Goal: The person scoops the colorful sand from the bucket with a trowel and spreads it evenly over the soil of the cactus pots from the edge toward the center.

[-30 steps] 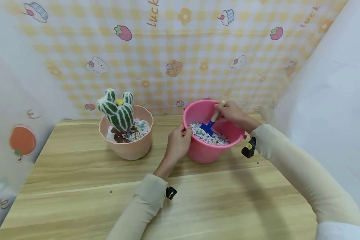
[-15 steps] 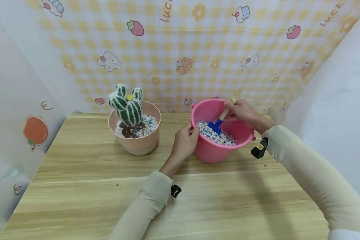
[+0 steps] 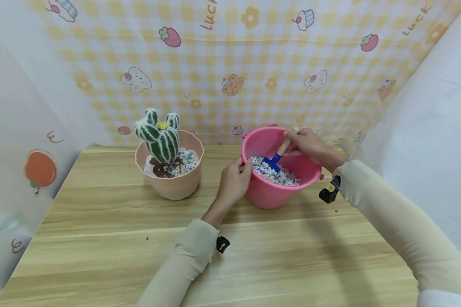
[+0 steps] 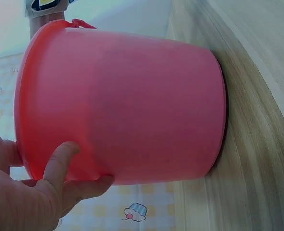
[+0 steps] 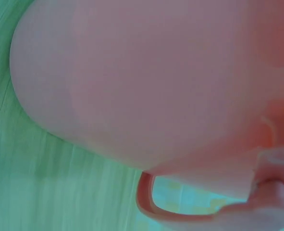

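Note:
A pink bucket stands on the wooden table, partly filled with small multicoloured pebbles. My left hand grips its left rim; in the left wrist view some of that hand's fingers lie against the outer wall. Inside the bucket, a small shovel with a blue blade and wooden handle meets the pebbles, its tip partly sunk. My right hand holds the handle above the far right rim. The right wrist view shows mainly the bucket's wall and its handle.
To the left, a peach flowerpot holds a green knitted cactus, with brown material and coloured pebbles around its base. Tiny dark specks lie on the table. A yellow checked cloth hangs right behind.
The head view has shifted slightly. Both hands keep their holds, and the shovel blade stays in the pebbles with little visible movement relative to the bucket.

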Tool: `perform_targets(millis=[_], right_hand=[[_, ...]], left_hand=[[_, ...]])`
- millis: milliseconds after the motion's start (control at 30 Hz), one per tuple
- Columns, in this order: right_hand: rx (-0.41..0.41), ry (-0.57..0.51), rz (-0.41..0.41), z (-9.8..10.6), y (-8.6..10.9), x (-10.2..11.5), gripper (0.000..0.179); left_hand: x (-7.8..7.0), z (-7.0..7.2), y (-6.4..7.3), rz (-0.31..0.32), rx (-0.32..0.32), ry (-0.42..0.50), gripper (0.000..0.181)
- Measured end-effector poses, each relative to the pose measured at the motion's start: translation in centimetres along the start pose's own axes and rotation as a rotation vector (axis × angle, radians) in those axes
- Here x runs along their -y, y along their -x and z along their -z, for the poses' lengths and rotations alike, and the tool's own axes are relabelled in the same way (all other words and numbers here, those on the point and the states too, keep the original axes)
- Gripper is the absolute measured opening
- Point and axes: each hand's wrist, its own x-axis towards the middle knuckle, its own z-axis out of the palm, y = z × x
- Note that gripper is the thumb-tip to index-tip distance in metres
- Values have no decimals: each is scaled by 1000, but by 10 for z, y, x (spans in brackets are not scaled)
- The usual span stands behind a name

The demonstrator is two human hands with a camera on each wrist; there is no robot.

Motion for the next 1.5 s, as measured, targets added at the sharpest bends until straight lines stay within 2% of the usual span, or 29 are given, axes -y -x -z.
perform_targets(millis=[500, 700, 900, 1033, 1500], right_hand=[[29, -115, -22, 5, 1, 0, 39], [59, -179, -68, 9, 0, 2, 36], [52, -268, -138, 14, 2, 6, 36], [58, -283, -158, 18, 3, 9, 36], [90, -392, -150, 27, 0, 17, 38]], left_hand=[[-1, 1, -1, 24, 25, 32, 43], [-1, 3, -1, 34, 35, 67, 45], [-1, 3, 0, 57, 55, 87, 47], [-2, 2, 0, 66, 67, 88, 48], [-4, 5, 0, 85, 73, 111, 49]])
